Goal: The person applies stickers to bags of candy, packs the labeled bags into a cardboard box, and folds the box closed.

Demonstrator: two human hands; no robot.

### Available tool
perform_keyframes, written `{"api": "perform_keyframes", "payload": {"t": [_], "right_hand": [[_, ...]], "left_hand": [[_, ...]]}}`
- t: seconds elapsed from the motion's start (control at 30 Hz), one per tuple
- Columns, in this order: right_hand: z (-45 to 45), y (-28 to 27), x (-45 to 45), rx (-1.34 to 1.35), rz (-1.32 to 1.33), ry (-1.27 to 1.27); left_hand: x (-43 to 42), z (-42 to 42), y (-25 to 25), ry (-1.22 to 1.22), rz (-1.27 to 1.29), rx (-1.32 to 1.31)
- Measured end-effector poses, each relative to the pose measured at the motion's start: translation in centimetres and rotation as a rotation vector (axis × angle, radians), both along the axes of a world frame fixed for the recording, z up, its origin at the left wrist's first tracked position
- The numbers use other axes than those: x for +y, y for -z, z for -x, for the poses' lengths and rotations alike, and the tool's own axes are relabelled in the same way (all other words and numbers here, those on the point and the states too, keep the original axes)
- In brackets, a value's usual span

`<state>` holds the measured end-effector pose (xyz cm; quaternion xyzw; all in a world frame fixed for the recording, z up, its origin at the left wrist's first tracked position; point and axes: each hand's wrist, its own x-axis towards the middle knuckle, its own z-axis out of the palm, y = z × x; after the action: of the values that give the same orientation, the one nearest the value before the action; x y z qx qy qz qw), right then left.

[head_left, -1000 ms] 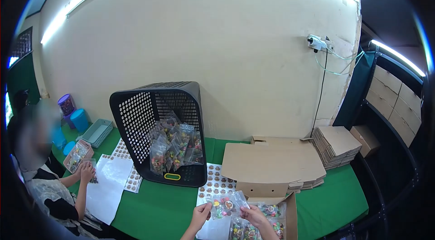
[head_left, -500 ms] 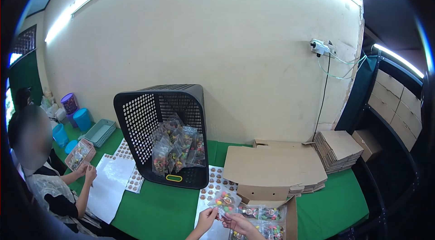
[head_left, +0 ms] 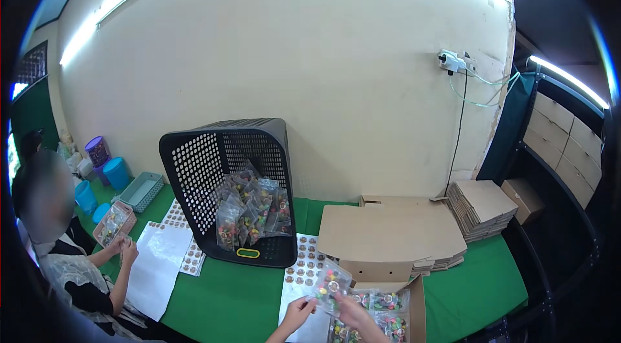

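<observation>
My right hand point(head_left: 358, 321) holds a clear plastic packet of colourful candies point(head_left: 331, 283) by its lower right side. A round sticker shows on the packet, which is tilted above the near end of an open cardboard box point(head_left: 417, 310). My left hand point(head_left: 297, 314) is closed, fingertips pinched by the packet's lower left edge; whatever they hold, if anything, cannot be made out. Beneath that hand lies a sheet of round stickers point(head_left: 303, 268), its lower part plain white. Several similar candy packets point(head_left: 387, 301) lie inside the box.
A black perforated basket point(head_left: 265, 254) lies on its side with many candy packets point(head_left: 249, 213). Flattened cardboard boxes point(head_left: 388, 230) are stacked behind the open box, more point(head_left: 480, 210) to the right. At left, a co-worker point(head_left: 77, 278) handles something beside a pink basket point(head_left: 123, 230).
The packet has risen and turned more upright, shifting slightly right with my right hand. My left hand has come away from the packet's bottom to its lower left edge.
</observation>
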<state>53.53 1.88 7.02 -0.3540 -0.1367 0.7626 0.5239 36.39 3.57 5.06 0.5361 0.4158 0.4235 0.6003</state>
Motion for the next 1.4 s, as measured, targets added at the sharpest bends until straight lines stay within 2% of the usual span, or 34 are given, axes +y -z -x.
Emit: {"api": "perform_keyframes", "payload": {"t": [0.1, 0.17, 0.27, 0.33, 0.43, 0.5, 0.57, 0.63, 0.7, 0.8, 0.93, 1.03, 1.17, 1.2, 1.27, 1.33, 1.4], "right_hand": [[-4.2, 4.2, 1.1, -0.120, 0.010, 0.114], [-6.5, 3.6, 0.6, -0.168, -0.041, 0.246], [-10.1, 2.4, -1.1, -0.365, -0.119, 0.292], [-12.4, 3.1, -2.5, -0.577, -0.157, 0.265], [-14.7, 5.6, -5.6, -0.779, 0.037, 0.137], [-14.7, 7.4, -7.6, -0.795, 0.020, 0.061], [-14.4, 8.4, -9.3, -0.819, 0.064, 0.008], [-14.1, 10.1, -10.5, -0.713, 0.082, 0.067], [-13.9, 12.7, -11.6, -0.683, 0.099, 0.115], [-12.6, 12.1, -12.2, -0.850, 0.081, 0.113], [-13.1, 14.8, -11.8, -1.137, 0.003, 0.087], [-12.2, 12.6, -11.5, -1.632, -0.100, 0.135], [-12.8, 12.5, -11.3, -1.587, -0.077, -0.002], [-13.0, 12.4, -11.2, -1.670, 0.054, -0.115], [-12.0, 8.3, -10.6, -1.759, 0.222, -0.343], [-12.3, 9.6, -10.9, -1.927, 0.133, -0.272], [-11.5, 9.6, -11.3, -2.201, -0.043, -0.008]], "left_hand": [[-1.1, -1.0, -0.3, 0.283, -0.049, 0.145], [-1.3, -1.8, -0.9, 0.474, -0.112, 0.340], [-1.7, -3.0, 2.0, 0.428, -0.400, 0.533], [-2.0, -4.2, 3.4, 0.468, -0.464, 0.610], [-2.8, -6.0, 4.8, 0.506, -0.630, 0.718], [-3.7, -7.4, 7.0, 0.538, -0.736, 0.854], [-5.1, -9.3, 6.6, 0.617, -0.729, 0.889], [-6.1, -10.7, 6.7, 0.688, -0.719, 0.894], [-7.2, -11.6, 9.6, 0.711, -0.654, 0.960], [-7.7, -11.7, 10.5, 0.719, -0.647, 0.969], [-7.6, -11.3, 10.7, 0.714, -0.648, 0.908], [-7.4, -11.1, 11.3, 0.728, -0.635, 0.894], [-7.3, -11.2, 11.6, 0.701, -0.614, 0.776], [-7.3, -11.1, 11.5, 0.694, -0.607, 0.759], [-7.5, -11.2, 12.3, 0.661, -0.633, 0.764], [-7.9, -11.6, 13.6, 0.647, -0.649, 0.774], [-7.9, -11.5, 14.2, 0.599, -0.807, 0.872]]}}
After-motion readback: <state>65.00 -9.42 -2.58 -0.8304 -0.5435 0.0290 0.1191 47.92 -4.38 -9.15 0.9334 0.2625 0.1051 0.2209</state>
